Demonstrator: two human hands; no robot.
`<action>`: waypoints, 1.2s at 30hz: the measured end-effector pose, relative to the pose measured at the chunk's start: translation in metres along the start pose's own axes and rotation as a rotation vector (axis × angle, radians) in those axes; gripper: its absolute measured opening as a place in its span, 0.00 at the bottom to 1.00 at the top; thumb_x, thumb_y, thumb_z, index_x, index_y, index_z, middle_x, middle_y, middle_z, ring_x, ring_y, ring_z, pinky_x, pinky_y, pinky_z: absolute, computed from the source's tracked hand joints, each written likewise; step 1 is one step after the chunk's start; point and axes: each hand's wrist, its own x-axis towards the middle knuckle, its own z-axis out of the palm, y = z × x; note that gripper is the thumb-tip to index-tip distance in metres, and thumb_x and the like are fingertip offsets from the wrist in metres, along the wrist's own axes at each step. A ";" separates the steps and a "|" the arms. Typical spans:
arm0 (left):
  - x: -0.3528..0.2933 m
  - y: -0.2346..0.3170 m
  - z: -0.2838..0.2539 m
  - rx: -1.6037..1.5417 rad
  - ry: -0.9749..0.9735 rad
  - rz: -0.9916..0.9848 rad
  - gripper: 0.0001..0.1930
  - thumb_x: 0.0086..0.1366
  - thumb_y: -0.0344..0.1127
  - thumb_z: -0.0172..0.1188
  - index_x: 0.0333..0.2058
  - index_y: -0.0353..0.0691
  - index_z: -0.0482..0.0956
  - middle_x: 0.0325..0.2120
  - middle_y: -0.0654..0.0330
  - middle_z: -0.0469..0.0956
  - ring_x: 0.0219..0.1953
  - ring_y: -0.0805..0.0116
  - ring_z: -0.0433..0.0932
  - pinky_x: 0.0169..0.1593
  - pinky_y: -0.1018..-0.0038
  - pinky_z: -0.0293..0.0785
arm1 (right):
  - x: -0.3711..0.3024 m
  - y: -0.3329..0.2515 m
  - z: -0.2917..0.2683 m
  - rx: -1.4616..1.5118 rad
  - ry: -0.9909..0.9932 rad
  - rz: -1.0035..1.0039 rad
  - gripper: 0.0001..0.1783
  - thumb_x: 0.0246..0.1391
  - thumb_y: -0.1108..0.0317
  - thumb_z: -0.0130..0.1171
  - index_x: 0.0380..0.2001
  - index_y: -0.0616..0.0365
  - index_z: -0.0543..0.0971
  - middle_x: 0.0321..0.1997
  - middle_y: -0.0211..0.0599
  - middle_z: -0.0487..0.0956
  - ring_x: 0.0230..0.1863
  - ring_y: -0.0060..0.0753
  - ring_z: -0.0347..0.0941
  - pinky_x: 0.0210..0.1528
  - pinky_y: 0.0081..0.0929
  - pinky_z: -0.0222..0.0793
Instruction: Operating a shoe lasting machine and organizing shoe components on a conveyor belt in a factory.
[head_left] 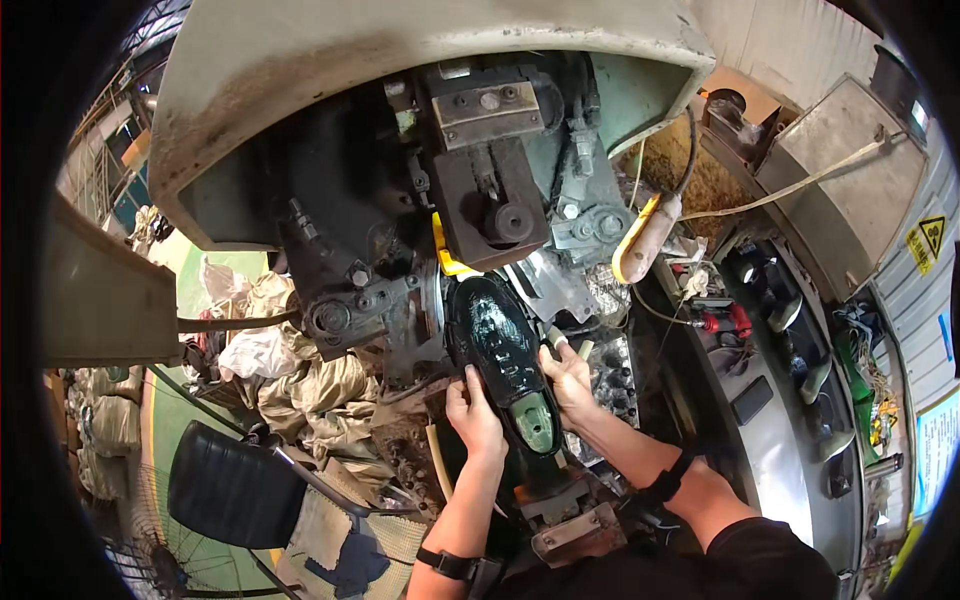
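Note:
A glossy black shoe upper (pixel 492 325) sits on a green last (pixel 534 422), its toe pointing away from me, under the dark metal head (pixel 492 200) of a large machine. My left hand (pixel 474 418) grips the shoe's left side, with the thumb along its edge. From the right, my right hand (pixel 568 382) holds the shoe near its opening; one finger wears a pale wrap (pixel 557 337). The undersides of both grips are hidden by the shoe. Metal side plates (pixel 415 310) of the machine flank the toe, and a yellow part (pixel 447 250) shows behind it.
A hanging yellow-and-white handle (pixel 645 240) is at the right of the machine. Beyond it stands a metal bench (pixel 765 440) with a phone (pixel 752 399), a red tool (pixel 728 322) and several black shoes on lasts (pixel 787 312). Sacks (pixel 320 385) and a black chair (pixel 235 485) lie left.

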 end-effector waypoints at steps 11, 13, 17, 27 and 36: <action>0.003 -0.032 0.006 -0.015 0.108 0.132 0.19 0.76 0.41 0.51 0.27 0.34 0.74 0.23 0.69 0.72 0.27 0.81 0.63 0.31 0.77 0.63 | 0.008 0.025 -0.014 -0.066 -0.074 -0.207 0.24 0.67 0.65 0.56 0.60 0.63 0.63 0.47 0.38 0.80 0.43 0.24 0.77 0.47 0.24 0.75; 0.004 -0.032 0.004 -0.013 0.102 0.127 0.19 0.76 0.42 0.50 0.27 0.34 0.74 0.23 0.69 0.73 0.27 0.81 0.63 0.31 0.77 0.63 | 0.010 0.027 -0.019 -0.096 -0.084 -0.207 0.24 0.67 0.64 0.56 0.59 0.64 0.64 0.47 0.39 0.80 0.42 0.24 0.77 0.46 0.24 0.75; 0.003 -0.029 0.005 -0.129 0.038 0.049 0.20 0.77 0.44 0.49 0.28 0.35 0.75 0.24 0.71 0.73 0.27 0.82 0.64 0.31 0.79 0.63 | 0.001 0.019 -0.010 -0.053 -0.036 -0.121 0.21 0.67 0.67 0.55 0.59 0.64 0.66 0.46 0.36 0.80 0.41 0.23 0.77 0.45 0.22 0.75; -0.004 -0.009 0.001 -0.151 -0.041 -0.045 0.23 0.75 0.51 0.51 0.34 0.34 0.79 0.27 0.69 0.76 0.30 0.80 0.68 0.35 0.78 0.67 | -0.018 -0.002 0.012 -0.074 0.013 -0.027 0.20 0.68 0.63 0.53 0.59 0.57 0.68 0.44 0.32 0.80 0.38 0.22 0.78 0.40 0.19 0.75; -0.048 -0.115 -0.147 1.598 -0.762 -0.106 0.27 0.59 0.62 0.60 0.35 0.39 0.84 0.36 0.41 0.83 0.43 0.49 0.83 0.47 0.55 0.79 | -0.041 -0.064 -0.051 -0.364 -0.007 0.118 0.27 0.71 0.65 0.47 0.66 0.66 0.55 0.48 0.51 0.80 0.39 0.32 0.82 0.40 0.24 0.81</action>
